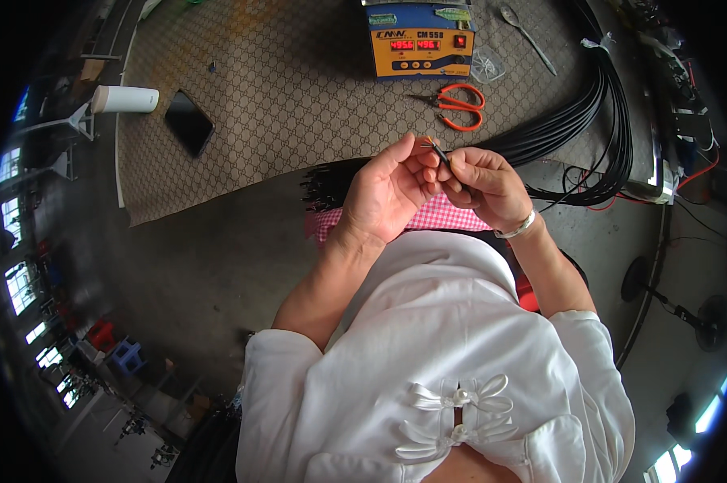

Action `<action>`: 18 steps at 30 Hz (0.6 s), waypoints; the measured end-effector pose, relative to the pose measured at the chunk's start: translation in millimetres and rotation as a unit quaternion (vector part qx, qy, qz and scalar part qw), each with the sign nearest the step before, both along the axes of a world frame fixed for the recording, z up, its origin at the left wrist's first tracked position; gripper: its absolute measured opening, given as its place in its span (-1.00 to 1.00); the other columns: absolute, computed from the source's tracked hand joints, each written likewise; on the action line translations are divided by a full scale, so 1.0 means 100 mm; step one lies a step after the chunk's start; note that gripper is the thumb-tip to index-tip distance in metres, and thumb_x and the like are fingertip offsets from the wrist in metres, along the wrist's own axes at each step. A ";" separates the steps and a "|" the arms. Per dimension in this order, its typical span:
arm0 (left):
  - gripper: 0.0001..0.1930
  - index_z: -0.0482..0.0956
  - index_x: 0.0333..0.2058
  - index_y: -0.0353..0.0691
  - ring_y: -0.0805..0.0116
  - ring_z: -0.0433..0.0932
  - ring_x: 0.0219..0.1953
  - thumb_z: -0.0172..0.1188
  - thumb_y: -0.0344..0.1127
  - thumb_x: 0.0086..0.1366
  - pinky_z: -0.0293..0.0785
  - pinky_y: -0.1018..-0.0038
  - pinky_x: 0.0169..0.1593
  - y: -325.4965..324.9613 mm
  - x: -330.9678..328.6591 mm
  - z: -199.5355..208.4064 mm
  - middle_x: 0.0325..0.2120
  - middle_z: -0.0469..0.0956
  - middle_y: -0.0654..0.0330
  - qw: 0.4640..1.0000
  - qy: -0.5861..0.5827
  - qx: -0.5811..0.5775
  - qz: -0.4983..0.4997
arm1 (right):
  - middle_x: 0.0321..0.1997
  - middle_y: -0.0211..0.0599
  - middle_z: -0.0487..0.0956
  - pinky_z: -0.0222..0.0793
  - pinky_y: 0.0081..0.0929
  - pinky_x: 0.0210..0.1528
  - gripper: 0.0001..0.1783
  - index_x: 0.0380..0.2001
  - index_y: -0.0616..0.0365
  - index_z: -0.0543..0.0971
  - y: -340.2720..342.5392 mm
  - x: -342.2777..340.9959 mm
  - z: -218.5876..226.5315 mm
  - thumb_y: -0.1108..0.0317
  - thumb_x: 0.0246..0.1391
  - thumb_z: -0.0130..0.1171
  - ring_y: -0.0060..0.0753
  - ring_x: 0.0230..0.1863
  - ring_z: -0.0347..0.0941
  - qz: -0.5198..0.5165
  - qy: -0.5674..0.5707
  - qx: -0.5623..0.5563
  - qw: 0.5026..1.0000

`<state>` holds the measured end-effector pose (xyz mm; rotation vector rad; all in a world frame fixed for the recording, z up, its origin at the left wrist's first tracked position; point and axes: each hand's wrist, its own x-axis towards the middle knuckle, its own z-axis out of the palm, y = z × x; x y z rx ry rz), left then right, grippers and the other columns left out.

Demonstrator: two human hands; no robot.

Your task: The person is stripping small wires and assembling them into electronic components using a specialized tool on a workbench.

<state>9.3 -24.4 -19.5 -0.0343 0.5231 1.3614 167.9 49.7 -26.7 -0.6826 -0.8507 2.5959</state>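
My right hand [492, 183] pinches a thin black cable [441, 153] between thumb and fingers, a little above my lap. At its tip, short orange and pale inner wires [429, 142] stick out of the black jacket. My left hand [393, 183] has its palm turned up and its fingers curled against the cable's end, with the thumb raised beside the wires. Just beyond my hands, a bundle of black cables [553, 121] lies across the table, and its cut ends [331, 187] show left of my left wrist. Orange-handled scissors [462, 107] rest on the table beyond my right hand.
A blue and yellow box with a red digital display [416, 50] stands at the table's far side. Beside it are a clear plastic bag [487, 64] and a spoon [528, 39]. A black phone [189, 123] and a white tumbler [127, 99] lie left on the patterned table cover [275, 105].
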 end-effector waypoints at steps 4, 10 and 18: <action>-0.74 0.45 -0.39 -0.26 0.46 0.36 -0.42 -0.07 -0.17 0.27 0.31 0.52 -0.27 -0.01 0.02 -0.04 -0.50 0.44 0.27 1.000 0.003 0.031 0.001 | -0.46 -0.35 0.51 0.02 -0.76 -0.60 -0.78 -0.43 0.25 0.51 0.01 -0.01 0.01 0.32 0.10 -0.02 -0.71 -0.61 0.16 -0.001 0.006 0.001 1.000; -0.77 0.42 -0.37 -0.23 0.52 0.33 -0.42 -0.04 -0.17 0.26 0.30 0.56 -0.27 -0.02 0.04 -0.05 -0.48 0.41 0.31 0.999 0.019 0.049 0.007 | -0.38 -0.28 0.55 0.05 -0.78 -0.58 -0.79 -0.42 0.25 0.50 0.03 -0.02 0.04 0.32 0.10 -0.03 -0.72 -0.60 0.21 0.005 0.009 0.003 1.000; -0.77 0.42 -0.33 -0.21 0.53 0.31 -0.41 -0.02 -0.16 0.25 0.29 0.59 -0.28 -0.03 0.08 -0.10 -0.47 0.40 0.33 0.997 0.019 0.069 0.021 | -0.37 -0.28 0.55 0.05 -0.78 -0.58 -0.79 -0.42 0.24 0.50 0.03 -0.03 0.03 0.32 0.11 -0.03 -0.72 -0.59 0.23 0.003 0.012 -0.008 1.000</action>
